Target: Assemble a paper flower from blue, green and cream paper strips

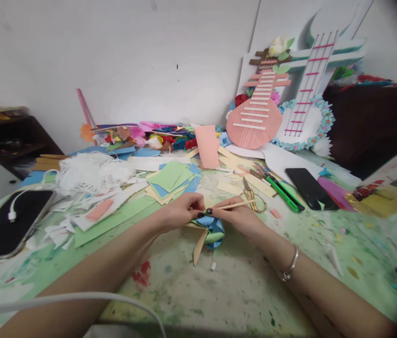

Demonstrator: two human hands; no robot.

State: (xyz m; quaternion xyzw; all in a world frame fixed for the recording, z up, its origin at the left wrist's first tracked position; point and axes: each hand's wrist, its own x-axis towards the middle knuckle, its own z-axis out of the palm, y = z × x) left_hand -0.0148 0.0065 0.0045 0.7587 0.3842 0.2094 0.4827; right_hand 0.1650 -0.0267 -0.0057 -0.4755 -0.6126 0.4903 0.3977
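My left hand (184, 207) and my right hand (236, 219) meet at the middle of the table, fingers pinched close together. Below the fingertips hangs a small folded paper piece (215, 234) in blue and green, with a tan paper strip (199, 246) pointing down from it. My left fingers close on the top of this piece; its upper edge is hidden behind them. A thin wooden stick (238, 205) lies across my right fingers and points to the right. Just under the paper piece is a small white bit (213, 266).
Gold-handled scissors (251, 195), a green cutter (285, 195) and a black phone (311, 188) lie to the right. Green paper sheets (172, 176) and tangled white string (93, 171) are behind my left arm. A pink paper lute (255, 119) leans at the back. A white cable (79, 295) crosses the foreground.
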